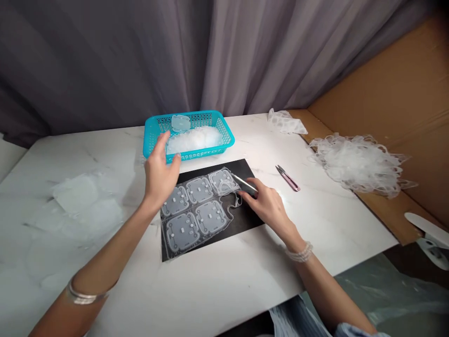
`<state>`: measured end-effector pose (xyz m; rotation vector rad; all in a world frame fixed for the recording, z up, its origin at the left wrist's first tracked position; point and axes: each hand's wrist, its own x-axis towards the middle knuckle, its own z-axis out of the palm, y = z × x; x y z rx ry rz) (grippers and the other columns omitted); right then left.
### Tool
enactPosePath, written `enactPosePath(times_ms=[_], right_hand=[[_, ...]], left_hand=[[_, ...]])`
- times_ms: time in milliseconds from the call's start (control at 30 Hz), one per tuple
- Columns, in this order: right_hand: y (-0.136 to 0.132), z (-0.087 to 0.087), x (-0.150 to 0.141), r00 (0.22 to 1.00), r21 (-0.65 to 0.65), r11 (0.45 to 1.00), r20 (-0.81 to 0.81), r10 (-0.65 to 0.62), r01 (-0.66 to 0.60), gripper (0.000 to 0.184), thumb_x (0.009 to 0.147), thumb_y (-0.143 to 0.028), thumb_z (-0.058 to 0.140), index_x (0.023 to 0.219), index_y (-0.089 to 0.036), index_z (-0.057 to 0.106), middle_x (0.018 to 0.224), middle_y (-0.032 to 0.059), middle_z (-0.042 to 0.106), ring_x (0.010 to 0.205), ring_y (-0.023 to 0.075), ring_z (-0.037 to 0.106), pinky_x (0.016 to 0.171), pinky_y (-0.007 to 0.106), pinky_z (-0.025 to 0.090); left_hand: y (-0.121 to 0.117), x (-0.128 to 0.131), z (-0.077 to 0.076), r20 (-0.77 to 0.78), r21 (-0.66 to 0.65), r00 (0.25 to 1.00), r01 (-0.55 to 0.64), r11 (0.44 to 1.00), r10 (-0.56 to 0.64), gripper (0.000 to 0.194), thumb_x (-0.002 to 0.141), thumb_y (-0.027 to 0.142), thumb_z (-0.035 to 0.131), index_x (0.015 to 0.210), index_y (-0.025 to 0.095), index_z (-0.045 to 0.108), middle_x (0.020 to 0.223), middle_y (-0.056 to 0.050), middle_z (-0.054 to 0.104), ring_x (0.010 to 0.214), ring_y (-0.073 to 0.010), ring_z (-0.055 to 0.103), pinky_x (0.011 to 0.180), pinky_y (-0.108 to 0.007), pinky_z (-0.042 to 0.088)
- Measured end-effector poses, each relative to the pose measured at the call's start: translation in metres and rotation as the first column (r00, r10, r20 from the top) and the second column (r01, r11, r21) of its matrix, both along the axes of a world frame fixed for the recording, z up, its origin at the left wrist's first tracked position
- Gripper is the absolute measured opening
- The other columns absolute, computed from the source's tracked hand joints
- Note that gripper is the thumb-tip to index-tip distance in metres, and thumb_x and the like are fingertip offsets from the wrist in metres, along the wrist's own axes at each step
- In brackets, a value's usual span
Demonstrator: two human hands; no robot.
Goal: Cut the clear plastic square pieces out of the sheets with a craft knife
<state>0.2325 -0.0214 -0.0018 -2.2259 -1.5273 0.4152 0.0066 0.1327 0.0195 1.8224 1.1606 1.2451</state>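
Note:
A clear silicone sheet of several square keypad pieces [196, 210] lies on a black mat [245, 217] at the table's middle. My left hand [159, 173] hovers open just in front of a turquoise basket [224, 131], with nothing in it. One loose clear piece [180, 122] is in mid-air over the basket, which holds a heap of such pieces. My right hand [268, 203] rests on the mat's right side, fingers closed on a thin metal tool [243, 183] whose tip touches the sheet's upper right piece.
Small pink-handled snips [288, 178] lie right of the mat. A big pile of clear trimmings [358, 161] sits on brown cardboard at the right, a smaller scrap [284, 121] behind it. Translucent sheets [80, 201] cover the table's left. Grey curtain behind.

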Motion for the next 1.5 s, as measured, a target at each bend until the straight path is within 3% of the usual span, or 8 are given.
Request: enactPosePath(times_ms=[200, 633, 833, 933, 1133, 1200, 1400, 1500], right_hand=[[0.020, -0.006, -0.030, 0.966, 0.044, 0.966, 0.037, 0.255, -0.256, 0.017, 0.086, -0.035, 0.063, 0.101, -0.027, 0.066, 0.069, 0.0020, 0.067, 0.063, 0.0217, 0.061, 0.055, 0.028, 0.027], [0.021, 0.006, 0.091, 0.927, 0.201, 0.928, -0.275, -0.255, 0.315, 0.043, 0.087, -0.053, 0.048, 0.077, -0.015, 0.065, 0.051, -0.0017, 0.047, 0.044, 0.0135, 0.042, 0.048, 0.029, 0.035], [0.026, 0.021, 0.012, 0.409, 0.156, 0.967, -0.911, 0.062, 0.201, 0.056, 0.087, -0.067, 0.047, 0.066, -0.018, 0.063, 0.072, 0.0062, 0.063, 0.070, 0.0217, 0.065, 0.073, 0.042, 0.056], [0.039, 0.006, -0.020, 0.357, 0.121, 0.976, -0.933, 0.050, 0.180, 0.058, 0.089, -0.068, 0.044, 0.063, -0.019, 0.060, 0.064, 0.0034, 0.058, 0.064, 0.0207, 0.062, 0.072, 0.046, 0.057], [0.026, -0.014, 0.013, 0.649, 0.469, 0.575, -0.747, -0.146, 0.670, 0.049, 0.095, -0.058, 0.033, 0.065, -0.022, 0.051, 0.064, 0.0005, 0.055, 0.061, 0.0166, 0.058, 0.073, 0.037, 0.055], [0.017, -0.007, 0.022, 0.648, 0.479, 0.547, -0.744, -0.161, 0.686, 0.048, 0.096, -0.056, 0.033, 0.068, -0.022, 0.053, 0.062, -0.0021, 0.052, 0.053, 0.0135, 0.051, 0.070, 0.035, 0.055], [0.026, 0.007, -0.019, 0.728, 0.303, 0.904, -0.685, -0.014, 0.302, 0.039, 0.090, -0.054, 0.055, 0.088, -0.018, 0.069, 0.090, 0.0061, 0.069, 0.068, 0.0171, 0.065, 0.065, 0.033, 0.055], [0.043, 0.005, -0.043, 0.864, 0.270, 0.963, -0.483, 0.144, -0.010, 0.035, 0.092, -0.048, 0.056, 0.084, -0.018, 0.073, 0.092, 0.0079, 0.073, 0.085, 0.0221, 0.069, 0.079, 0.034, 0.053]], left_hand=[[-0.049, -0.007, -0.004, -0.450, 0.033, 0.855, 0.305, 0.952, -0.258, 0.033, 0.094, 0.022, 0.046, 0.120, 0.018, 0.067, 0.128, -0.007, 0.067, 0.122, -0.0219, 0.061, 0.110, -0.038, 0.045], [-0.041, -0.005, -0.042, -0.837, -0.012, 0.416, 0.637, 0.771, -0.356, 0.048, 0.098, 0.022, 0.037, 0.145, 0.017, 0.044, 0.156, -0.015, 0.037, 0.146, -0.0289, 0.030, 0.117, -0.054, 0.027], [-0.043, -0.005, -0.044, -0.835, 0.027, 0.448, 0.613, 0.790, -0.319, 0.049, 0.097, 0.025, 0.037, 0.144, 0.018, 0.044, 0.155, -0.015, 0.039, 0.143, -0.0311, 0.036, 0.115, -0.058, 0.027], [-0.048, -0.007, -0.040, -0.854, 0.043, 0.443, 0.582, 0.812, -0.273, 0.048, 0.097, 0.027, 0.037, 0.142, 0.017, 0.046, 0.151, -0.016, 0.044, 0.139, -0.0346, 0.040, 0.111, -0.061, 0.030], [-0.055, -0.010, -0.040, -0.848, 0.120, 0.498, 0.516, 0.848, -0.183, 0.046, 0.095, 0.033, 0.043, 0.138, 0.016, 0.051, 0.144, -0.019, 0.052, 0.134, -0.0394, 0.045, 0.111, -0.065, 0.026], [-0.055, -0.010, -0.042, -0.837, 0.134, 0.514, 0.525, 0.841, -0.188, 0.047, 0.095, 0.033, 0.044, 0.138, 0.015, 0.051, 0.146, -0.020, 0.050, 0.138, -0.0374, 0.041, 0.115, -0.063, 0.021], [-0.052, -0.011, -0.050, -0.807, 0.125, 0.513, 0.632, 0.765, -0.292, 0.040, 0.098, 0.026, 0.039, 0.132, 0.011, 0.053, 0.147, -0.018, 0.049, 0.139, -0.0283, 0.042, 0.117, -0.048, 0.029], [-0.052, -0.011, -0.052, -0.810, 0.134, 0.514, 0.630, 0.765, -0.282, 0.038, 0.098, 0.026, 0.041, 0.128, 0.009, 0.055, 0.145, -0.020, 0.050, 0.137, -0.0298, 0.045, 0.115, -0.047, 0.032]])
